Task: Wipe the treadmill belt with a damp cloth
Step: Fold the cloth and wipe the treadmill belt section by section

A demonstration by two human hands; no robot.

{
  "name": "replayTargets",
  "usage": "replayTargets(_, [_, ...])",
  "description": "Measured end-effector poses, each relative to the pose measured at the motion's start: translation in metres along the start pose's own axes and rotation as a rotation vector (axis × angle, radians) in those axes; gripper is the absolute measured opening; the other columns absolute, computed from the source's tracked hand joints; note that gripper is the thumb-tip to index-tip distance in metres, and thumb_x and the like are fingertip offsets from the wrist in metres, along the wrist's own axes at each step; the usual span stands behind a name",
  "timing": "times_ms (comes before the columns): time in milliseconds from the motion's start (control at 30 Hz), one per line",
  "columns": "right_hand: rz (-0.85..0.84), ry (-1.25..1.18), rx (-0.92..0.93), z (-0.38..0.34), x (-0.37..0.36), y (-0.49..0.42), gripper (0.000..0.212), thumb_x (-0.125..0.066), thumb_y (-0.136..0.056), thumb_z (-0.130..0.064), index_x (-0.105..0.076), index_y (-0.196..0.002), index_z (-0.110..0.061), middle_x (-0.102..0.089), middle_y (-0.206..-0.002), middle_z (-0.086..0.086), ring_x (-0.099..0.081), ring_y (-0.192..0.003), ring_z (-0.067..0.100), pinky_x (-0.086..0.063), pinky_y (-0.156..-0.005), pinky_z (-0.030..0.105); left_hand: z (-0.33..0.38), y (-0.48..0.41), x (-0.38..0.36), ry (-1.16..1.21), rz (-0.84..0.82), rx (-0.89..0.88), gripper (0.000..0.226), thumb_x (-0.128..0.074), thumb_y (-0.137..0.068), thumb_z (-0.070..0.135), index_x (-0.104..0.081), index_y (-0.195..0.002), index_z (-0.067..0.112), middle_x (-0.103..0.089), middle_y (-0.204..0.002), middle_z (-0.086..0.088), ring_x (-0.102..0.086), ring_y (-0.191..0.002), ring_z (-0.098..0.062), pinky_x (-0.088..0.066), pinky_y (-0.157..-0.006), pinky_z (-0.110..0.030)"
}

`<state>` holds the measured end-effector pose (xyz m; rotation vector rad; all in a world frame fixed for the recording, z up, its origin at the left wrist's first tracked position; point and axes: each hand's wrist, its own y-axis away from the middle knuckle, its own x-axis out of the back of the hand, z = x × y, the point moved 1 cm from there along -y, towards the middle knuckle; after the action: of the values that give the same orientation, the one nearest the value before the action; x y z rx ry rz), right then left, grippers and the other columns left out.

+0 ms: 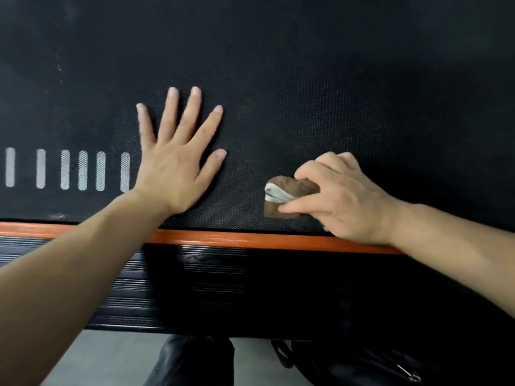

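The black textured treadmill belt (pixel 306 93) fills the upper part of the view. My left hand (pixel 175 160) lies flat on it with fingers spread and straight. To its right, my right hand (pixel 342 199) grips a folded brown cloth (pixel 289 190) with a white-grey edge and holds it against the belt near the front edge. Fingers curl over the cloth's top and the thumb pinches its lower side. Part of the cloth is hidden under the hand.
A row of white dashes (pixel 65 169) is printed on the belt at left. An orange strip (pixel 250 240) borders the belt, with a ribbed black side rail (pixel 195 280) below it. Grey floor (pixel 117 358), a dark-trousered leg (pixel 192 360) and a black bag (pixel 362 366) lie beneath.
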<state>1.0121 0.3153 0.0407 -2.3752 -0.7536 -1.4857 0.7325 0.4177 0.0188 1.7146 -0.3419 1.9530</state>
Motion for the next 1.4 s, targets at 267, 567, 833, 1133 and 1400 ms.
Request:
replayTargets(267, [0.053, 0.035, 0.160, -0.024, -0.019, -0.056, 0.035, -0.052, -0.097, -0.027, -0.063, -0.126, -0.043, -0.055, -0.105, 0.005, -0.044, -0.091, 0.025, -0.029, -0.079, 0.038, -0.040, 0.021, 0.003, -0.019, -0.005, 0.117, 0.069, -0.023, -0.102, 0.060, -0.015, -0.163, 0.029, -0.001, -0.173, -0.001, 0.006, -0.159, -0.030, 0.005, -0.121, -0.069])
replayTargets(567, [0.293, 0.101, -0.211, -0.051, -0.025, -0.143, 0.043, -0.063, -0.090, -0.018, -0.061, -0.128, -0.039, -0.053, -0.101, 0.008, -0.047, -0.089, 0.032, -0.038, -0.073, 0.044, -0.051, 0.024, 0.004, 0.321, 0.150, 0.176, 0.057, -0.027, -0.107, 0.036, -0.029, -0.161, 0.017, -0.019, -0.170, -0.007, -0.009, -0.159, -0.022, 0.007, -0.125, -0.048])
replayTargets(833, [-0.048, -0.006, 0.142, -0.048, -0.024, -0.069, 0.029, -0.055, -0.098, -0.030, -0.067, -0.120, -0.045, -0.052, -0.102, 0.000, -0.040, -0.089, 0.020, -0.028, -0.078, 0.036, -0.038, 0.020, 0.009, 0.227, 0.074, 0.244, 0.059, -0.026, -0.105, 0.043, -0.034, -0.158, 0.018, -0.012, -0.172, -0.007, -0.002, -0.160, -0.024, 0.008, -0.124, -0.060])
replayTargets(1133, [0.250, 0.081, -0.469, 0.062, 0.034, 0.060, 0.032, -0.054, -0.092, -0.028, -0.067, -0.119, -0.042, -0.055, -0.110, 0.009, -0.048, -0.097, 0.034, -0.039, -0.082, 0.049, 0.070, -0.029, -0.005, 0.099, 0.003, 0.100, 0.065, -0.024, -0.101, 0.054, -0.022, -0.161, 0.029, -0.001, -0.172, -0.011, 0.007, -0.159, -0.033, 0.008, -0.119, -0.072])
replayTargets(1400, [0.099, 0.057, -0.268, 0.061, 0.032, 0.095, 0.036, -0.050, -0.093, -0.032, -0.068, -0.123, -0.037, -0.054, -0.109, 0.008, -0.047, -0.094, 0.027, -0.037, -0.080, 0.040, 0.131, -0.070, -0.013, 0.067, 0.016, 0.087, 0.064, -0.023, -0.104, 0.053, -0.017, -0.162, 0.028, 0.000, -0.172, -0.015, 0.007, -0.158, -0.038, 0.007, -0.119, -0.071])
